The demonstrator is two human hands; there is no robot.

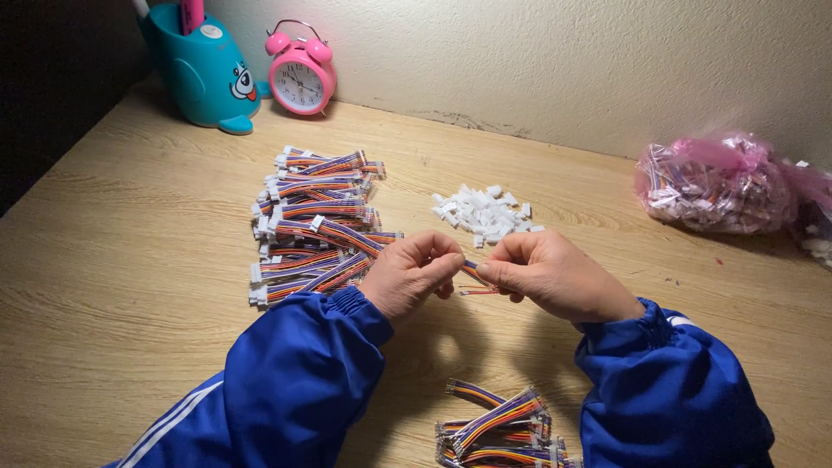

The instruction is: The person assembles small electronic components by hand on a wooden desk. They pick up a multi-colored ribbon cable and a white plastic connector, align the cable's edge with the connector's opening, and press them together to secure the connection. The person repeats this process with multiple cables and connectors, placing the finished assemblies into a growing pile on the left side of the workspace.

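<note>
My left hand (pixel 414 275) and my right hand (pixel 548 274) meet over the middle of the wooden table (pixel 130 260). Between their fingertips they pinch a short multicoloured ribbon cable (pixel 474 277). A loose red wire end sticks out below the fingers. Whether a white connector sits in my right fingers is hidden. A heap of small white plastic connectors (pixel 484 213) lies just beyond my hands. Left of it is a large pile of ribbon cables with white connectors (pixel 316 224). A smaller pile of ribbon cables (pixel 501 427) lies near the table's front edge, between my blue sleeves.
A pink plastic bag (pixel 715 184) full of cables and connectors rests at the back right. A pink alarm clock (pixel 300 69) and a teal whale-shaped pen holder (pixel 204 71) stand against the wall at the back left.
</note>
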